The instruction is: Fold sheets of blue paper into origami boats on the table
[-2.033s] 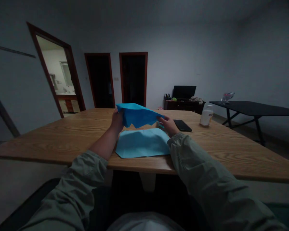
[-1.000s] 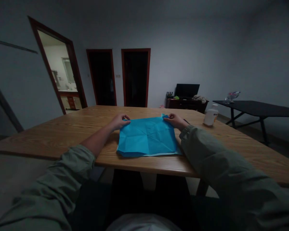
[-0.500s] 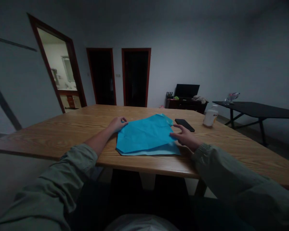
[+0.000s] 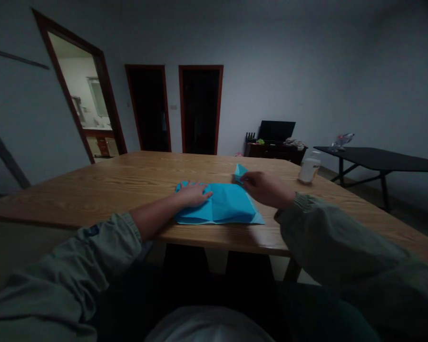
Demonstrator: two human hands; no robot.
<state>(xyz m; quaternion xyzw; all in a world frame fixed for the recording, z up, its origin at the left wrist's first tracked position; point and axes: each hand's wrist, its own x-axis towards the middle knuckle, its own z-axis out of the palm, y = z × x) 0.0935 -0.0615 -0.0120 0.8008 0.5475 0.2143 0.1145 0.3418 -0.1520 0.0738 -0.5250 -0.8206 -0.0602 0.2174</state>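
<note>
A wide wooden table (image 4: 128,190) fills the middle of the frame from the left edge to the lower right. A black table (image 4: 378,159) is seen behind it at the right edge.

A blue paper (image 4: 228,206) lies flat on the wooden table just below the centre of the frame, near the table's front edge. Creases can be made out across the sheet. A paler layer seems to show along its lower edge, though the light is too dim for this to be certain.

The left hand (image 4: 194,194) is laid on the left part of the paper with the fingers spread and flat; nothing is gripped, and the sheet is only pressed down. The right hand (image 4: 267,189) is held at the paper's upper right, and its fingers are closed in a pinch. A white bottle (image 4: 308,170) stands right of centre, well apart from the paper.

The raised corner (image 4: 239,172) is what is pinched: it is lifted off the table while the rest of the sheet is kept flat.

Thin paper is judged easy to tear if the corner is pulled hard against the weight of the flat hand. A crooked fold could be set if the sheet is allowed to slide under the left palm.
</note>
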